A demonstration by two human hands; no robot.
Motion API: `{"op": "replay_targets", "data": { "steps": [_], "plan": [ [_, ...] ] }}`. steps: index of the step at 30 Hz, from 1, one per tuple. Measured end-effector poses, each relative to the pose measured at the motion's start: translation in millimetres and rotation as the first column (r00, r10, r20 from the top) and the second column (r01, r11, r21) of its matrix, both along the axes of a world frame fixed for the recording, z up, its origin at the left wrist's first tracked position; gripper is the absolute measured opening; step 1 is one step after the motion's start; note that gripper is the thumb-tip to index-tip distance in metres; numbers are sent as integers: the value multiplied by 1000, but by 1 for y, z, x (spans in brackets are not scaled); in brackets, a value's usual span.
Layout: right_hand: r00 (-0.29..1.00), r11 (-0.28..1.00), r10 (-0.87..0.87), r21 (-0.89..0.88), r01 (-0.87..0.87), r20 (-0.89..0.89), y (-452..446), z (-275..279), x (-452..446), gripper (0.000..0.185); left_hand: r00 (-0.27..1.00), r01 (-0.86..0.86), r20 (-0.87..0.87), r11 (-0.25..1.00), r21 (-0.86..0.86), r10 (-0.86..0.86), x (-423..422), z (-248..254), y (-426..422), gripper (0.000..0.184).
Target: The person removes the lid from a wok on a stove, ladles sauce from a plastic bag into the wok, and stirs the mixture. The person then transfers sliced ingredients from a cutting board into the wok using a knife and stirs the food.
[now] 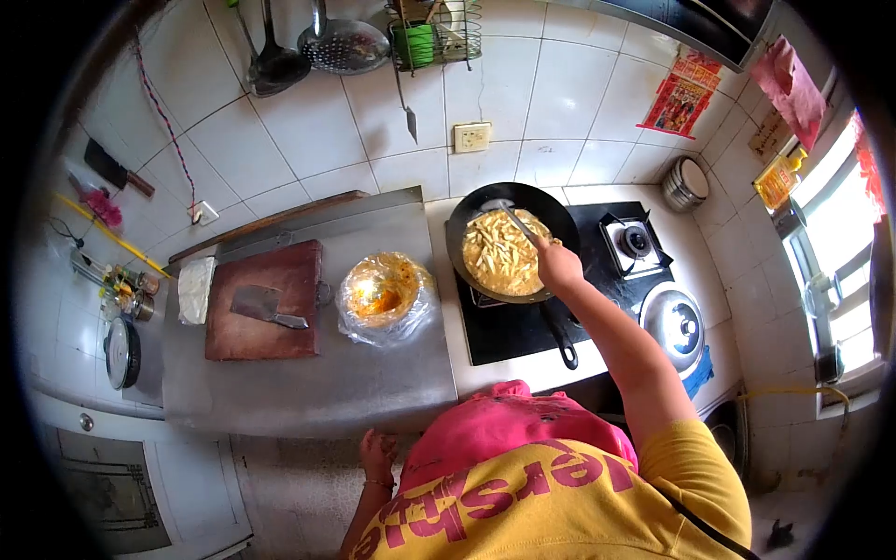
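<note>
My right hand [558, 266] is closed around the handle of a metal spatula [516, 222], whose head rests among the food at the wok's far side. The black wok [560, 217] stands on the left burner of the stove. Pale strips of food [504, 257] lie in a yellowish-brown sauce inside it. The wok's long black handle [560, 334] points toward me. My left hand [378, 453] hangs beside my body, below the counter's front edge, fingers loosely bent and apart, with nothing visible in it.
Left of the stove sits a plastic-lined bowl [378, 294] with orange residue. A cleaver [257, 303] lies on the wooden chopping board [229, 345]. A domed lid [667, 327] is right of the wok, near the free burner [635, 243]. Ladles [275, 70] hang on the wall.
</note>
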State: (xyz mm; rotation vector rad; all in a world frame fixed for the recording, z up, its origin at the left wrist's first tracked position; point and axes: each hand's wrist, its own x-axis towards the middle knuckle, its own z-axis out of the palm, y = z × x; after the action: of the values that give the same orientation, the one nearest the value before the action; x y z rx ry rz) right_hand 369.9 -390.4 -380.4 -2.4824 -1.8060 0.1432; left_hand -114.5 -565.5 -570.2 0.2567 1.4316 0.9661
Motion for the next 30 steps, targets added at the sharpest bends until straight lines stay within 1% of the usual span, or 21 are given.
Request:
{"op": "replay_targets", "data": {
  "steps": [3, 5, 8, 9, 10, 12, 16, 18, 20, 21, 23, 24, 26, 27, 29, 30],
  "plan": [
    [999, 998, 30, -64, -29, 13, -10, -9, 4, 45, 998, 24, -49, 999, -31, -25, 0, 6, -4, 39],
    [998, 990, 58, -128, -55, 16, -25, -7, 6, 45, 999, 26, -46, 999, -19, -27, -3, -1, -7, 39],
    [999, 985, 16, -169, -11, 33, -49, 1, 10, 42, 998, 51, -38, 999, 10, -50, -2, -7, 0, 41],
    [1000, 984, -6, -175, 5, -4, -62, 4, 16, 39, 997, 76, -36, 997, 28, -75, 1, -4, 5, 42],
    [1000, 985, -16, -174, 15, -4, -70, 8, 18, 39, 996, 86, -36, 996, 30, -85, 3, -2, 10, 42],
    [998, 992, -17, -129, 10, -55, -84, 14, 23, 36, 989, 141, -44, 990, 27, -140, 8, 3, 22, 44],
    [998, 997, -2, -71, -3, -68, -115, 37, 29, 38, 989, 149, 9, 989, 16, -149, 17, 15, 37, 44],
    [991, 998, 63, 4, -63, -120, -133, 50, 32, 37, 987, 158, 9, 987, 21, -158, 21, 23, 40, 45],
    [992, 999, 39, -16, -41, -120, -149, 80, 26, 35, 986, 164, 8, 986, 8, -165, 22, 27, 42, 45],
    [991, 998, 63, -1, -64, -120, -160, 92, 27, 34, 985, 173, 8, 985, -6, -173, 23, 27, 43, 45],
    [987, 993, 107, 59, -100, -124, -168, 92, 32, 32, 984, 177, 8, 984, -11, -177, 24, 27, 44, 45],
    [987, 993, 106, 57, -100, -122, -172, 94, 34, 32, 984, 179, 8, 984, -17, -179, 24, 27, 43, 45],
    [993, 994, 103, -42, -105, -61, -179, 101, 37, 34, 982, 187, 11, 982, -14, -187, 24, 23, 43, 45],
    [992, 993, 109, -42, -111, -60, -177, 104, 35, 34, 982, 190, 13, 982, -9, -190, 22, 20, 41, 45],
    [994, 979, 89, -179, -98, -62, -174, 106, 30, 31, 982, 187, 10, 982, 2, -187, 18, 8, 39, 45],
    [993, 978, 98, -179, -108, -62, -169, 103, 28, 31, 984, 179, 6, 984, 14, -179, 16, 5, 36, 46]
  ]
}}
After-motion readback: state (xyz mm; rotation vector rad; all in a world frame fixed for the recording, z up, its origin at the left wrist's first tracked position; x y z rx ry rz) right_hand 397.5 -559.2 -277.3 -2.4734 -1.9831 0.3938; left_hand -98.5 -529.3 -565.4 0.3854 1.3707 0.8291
